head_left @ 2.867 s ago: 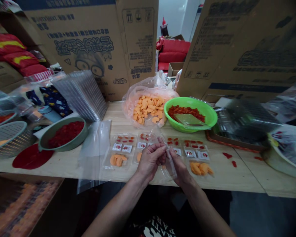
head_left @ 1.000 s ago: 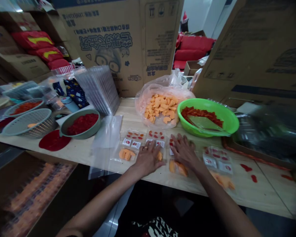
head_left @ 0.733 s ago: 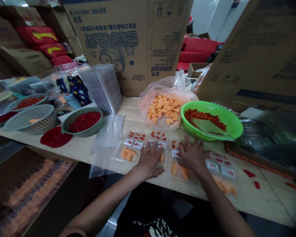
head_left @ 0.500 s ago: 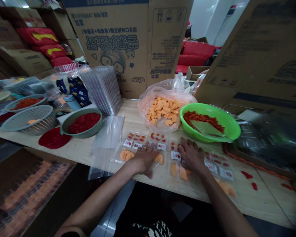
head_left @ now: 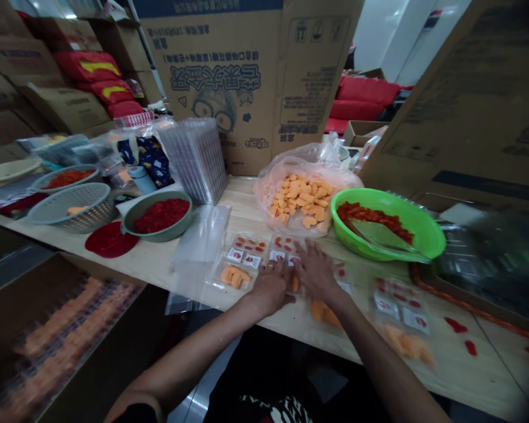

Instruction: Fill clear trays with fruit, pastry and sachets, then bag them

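Several clear compartment trays of orange and red candies with small white packets lie in a row at the wooden table's [head_left: 264,202] front edge. My left hand [head_left: 271,286] lies flat, fingers spread, on the second tray. My right hand [head_left: 316,271] lies flat and open right beside it, over the adjoining tray, its fingers reaching the red candies. One filled tray [head_left: 238,261] sits to the left of my hands, another [head_left: 401,317] to the right. A flat clear bag [head_left: 200,249] lies left of the trays.
Behind the trays are a plastic bag of orange candies [head_left: 300,197], a green bowl of red candies [head_left: 385,226] with a scoop, and a grey-green bowl of red candies [head_left: 158,215]. A stack of empty clear trays [head_left: 196,158], baskets and cardboard boxes stand around.
Earlier my hands held a clear bag up together. Since then they came down flat on the trays, and the right hand has slid left to sit against the left hand.
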The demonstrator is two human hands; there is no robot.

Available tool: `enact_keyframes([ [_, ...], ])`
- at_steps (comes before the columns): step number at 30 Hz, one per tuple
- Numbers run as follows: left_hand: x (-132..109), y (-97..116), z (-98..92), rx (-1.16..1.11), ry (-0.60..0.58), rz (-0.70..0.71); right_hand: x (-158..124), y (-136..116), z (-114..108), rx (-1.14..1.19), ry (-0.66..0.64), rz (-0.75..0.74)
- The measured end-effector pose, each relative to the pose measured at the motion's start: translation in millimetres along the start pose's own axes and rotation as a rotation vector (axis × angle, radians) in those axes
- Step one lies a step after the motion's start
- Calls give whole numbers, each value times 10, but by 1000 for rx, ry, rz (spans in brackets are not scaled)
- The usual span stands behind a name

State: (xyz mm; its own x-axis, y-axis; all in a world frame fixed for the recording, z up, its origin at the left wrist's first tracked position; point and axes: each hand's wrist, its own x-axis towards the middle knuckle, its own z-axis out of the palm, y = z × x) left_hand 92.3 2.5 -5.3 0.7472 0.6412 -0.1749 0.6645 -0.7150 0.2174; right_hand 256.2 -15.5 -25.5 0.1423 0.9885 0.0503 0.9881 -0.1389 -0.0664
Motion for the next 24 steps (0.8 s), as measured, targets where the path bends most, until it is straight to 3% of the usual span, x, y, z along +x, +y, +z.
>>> enact_keyframes([
  [2,-39,-3,1,-31,-16,49,82,-120,53,61,-64,-111],
  [5,-165,-206,-101,-101,0,163,124,-157,171,1,-90,-101],
  [9,-309,-813,-245,-60,145,-70,49,24,239,-120,-71,-118],
  [12,-293,-1115,-195,-58,124,-165,-13,204,212,-151,-104,-123],
  [14,-231,-1076,-87,-103,110,-159,-34,321,198,-157,-114,-123],
  [20,-115,-528,178,-186,191,-179,-70,563,175,-150,-99,-136],
  [24,-213,-747,87,-190,321,-351,-95,316,91,-124,-19,-52],
])
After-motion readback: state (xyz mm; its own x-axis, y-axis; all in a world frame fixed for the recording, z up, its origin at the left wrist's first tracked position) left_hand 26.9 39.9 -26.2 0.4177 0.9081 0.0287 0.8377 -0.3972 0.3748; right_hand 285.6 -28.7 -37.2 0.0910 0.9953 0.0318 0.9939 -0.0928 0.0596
